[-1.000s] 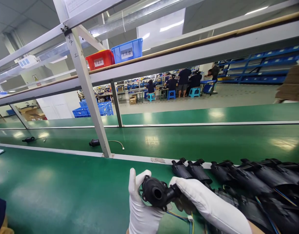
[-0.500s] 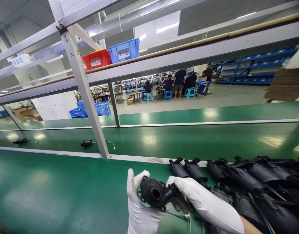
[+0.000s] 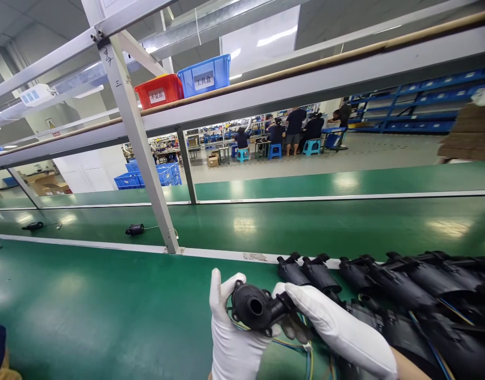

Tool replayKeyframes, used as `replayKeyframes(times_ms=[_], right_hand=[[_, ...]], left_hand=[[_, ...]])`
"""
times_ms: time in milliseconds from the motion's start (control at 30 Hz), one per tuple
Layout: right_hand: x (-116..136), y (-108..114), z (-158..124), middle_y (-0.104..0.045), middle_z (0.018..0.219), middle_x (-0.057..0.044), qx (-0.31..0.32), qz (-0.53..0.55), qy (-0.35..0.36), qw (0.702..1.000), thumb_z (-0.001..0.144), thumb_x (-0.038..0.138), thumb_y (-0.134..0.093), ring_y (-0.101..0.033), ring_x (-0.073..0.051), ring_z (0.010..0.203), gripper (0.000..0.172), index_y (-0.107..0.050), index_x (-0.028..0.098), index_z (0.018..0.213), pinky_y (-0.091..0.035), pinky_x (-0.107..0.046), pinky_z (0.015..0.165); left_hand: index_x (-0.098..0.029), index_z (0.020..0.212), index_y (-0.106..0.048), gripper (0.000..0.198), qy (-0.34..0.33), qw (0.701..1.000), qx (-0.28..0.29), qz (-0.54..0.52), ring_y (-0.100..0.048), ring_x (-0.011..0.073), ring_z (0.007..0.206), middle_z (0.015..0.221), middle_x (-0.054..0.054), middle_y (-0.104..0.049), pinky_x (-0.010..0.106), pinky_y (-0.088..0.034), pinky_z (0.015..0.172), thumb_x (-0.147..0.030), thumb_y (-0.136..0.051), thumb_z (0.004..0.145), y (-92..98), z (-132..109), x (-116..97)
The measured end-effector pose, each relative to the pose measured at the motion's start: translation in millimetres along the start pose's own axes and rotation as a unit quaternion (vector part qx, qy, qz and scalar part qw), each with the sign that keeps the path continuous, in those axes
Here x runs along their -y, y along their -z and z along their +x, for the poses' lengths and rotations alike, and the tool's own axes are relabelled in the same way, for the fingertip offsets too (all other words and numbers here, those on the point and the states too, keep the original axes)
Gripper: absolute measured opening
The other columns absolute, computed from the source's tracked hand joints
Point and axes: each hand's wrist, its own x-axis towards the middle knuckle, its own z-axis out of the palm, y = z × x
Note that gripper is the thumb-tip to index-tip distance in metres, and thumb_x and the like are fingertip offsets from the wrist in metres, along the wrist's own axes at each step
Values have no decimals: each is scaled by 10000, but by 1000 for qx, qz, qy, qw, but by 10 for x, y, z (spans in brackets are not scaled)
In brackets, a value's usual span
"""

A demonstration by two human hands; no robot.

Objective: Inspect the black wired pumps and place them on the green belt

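Observation:
A black pump (image 3: 248, 306) with a round front, a central hole and a side spout is held up over the green bench. White-gloved, my left hand (image 3: 236, 338) wraps round its body from the left and below. My right hand (image 3: 329, 322), gloved too, grips the spout side between thumb and fingers. Thin coloured wires (image 3: 293, 345) with a small white connector hang beneath the pump. Just right of my hands lie several similar black pumps (image 3: 408, 290) in a crowded group, their wires loose among them.
Beyond a white edge strip runs a green conveyor belt (image 3: 242, 227), carrying two pumps (image 3: 135, 229) at the left. A metal post (image 3: 143, 142) holds a shelf with a red bin (image 3: 159, 91) and a blue bin (image 3: 205, 79). People (image 3: 293, 129) work far behind.
The pump on the belt near the post has moved left. My view has shifted slightly; both hands keep the same hold on the pump.

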Motion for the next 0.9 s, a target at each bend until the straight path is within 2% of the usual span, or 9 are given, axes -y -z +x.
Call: replayKeyframes(times_ms=[200,400,533,633,700,767,800,867,900], right_hand=[[-12,8,-4,-540,583,-17,-3,6,-1,1000,890,841,-236,-501,-148,532,760,-533,183,655,-407,-274,554],[-66,-16,30,-568,585,-34,-14,6,28,1000,896,836,-206,-502,-141,502,781,-549,174,666,-408,-268,534],[-48,-13,29,-560,576,-16,-39,-108,62,991,855,849,-324,-496,-145,484,683,-490,205,700,-395,-253,479],[-31,34,-1,-622,649,-39,-66,-232,181,953,918,633,-477,-570,-170,577,477,-557,202,731,-451,-257,539],[-36,68,-18,-677,734,-65,-66,-255,295,918,933,461,-527,-616,-180,638,319,-608,201,769,-492,-266,600],[-58,78,-20,-714,808,-88,-76,-217,344,910,923,409,-574,-657,-197,691,258,-643,200,790,-522,-278,643],[-74,69,-12,-727,831,-94,-92,-170,333,923,912,430,-609,-674,-208,717,262,-661,200,797,-535,-284,660],[-107,25,20,-728,762,-87,-138,-11,256,957,874,521,-666,-687,-221,689,343,-681,197,764,-547,-293,644],[-119,-1,45,-721,720,-84,-160,72,217,960,858,589,-659,-683,-224,652,409,-685,194,757,-548,-301,614]], left_hand=[[-291,1462,-235,1134,-34,999,-1,-4,-688,270,1013,1255,123,-614,411,-497,987,-284,-931,566,15,13,70],[-307,1506,-166,1095,-90,992,46,73,-697,250,1010,1293,126,-600,413,-528,958,-343,-871,668,79,45,147],[-338,1533,-102,1129,-160,974,55,150,-686,243,1059,1279,102,-615,380,-550,946,-290,-855,694,93,13,145],[-337,1552,-40,1010,-238,946,65,208,-556,274,1290,1443,137,-500,448,-459,1093,-237,-729,820,159,71,137],[-321,1557,-46,960,-246,936,55,244,-385,300,1432,1568,152,-338,503,-352,1176,-251,-692,851,253,195,139],[-303,1553,-71,950,-215,940,35,262,-279,314,1482,1611,152,-244,533,-284,1207,-317,-707,847,372,363,156],[-295,1548,-90,925,-194,944,21,265,-270,313,1484,1612,153,-240,542,-267,1211,-348,-699,854,431,448,172],[-281,1532,-141,808,-164,949,-21,269,-302,302,1467,1590,156,-280,553,-261,1208,-374,-634,898,524,585,216],[-271,1522,-167,752,-155,948,-42,274,-328,297,1452,1571,161,-311,553,-274,1201,-376,-599,916,553,631,241]])
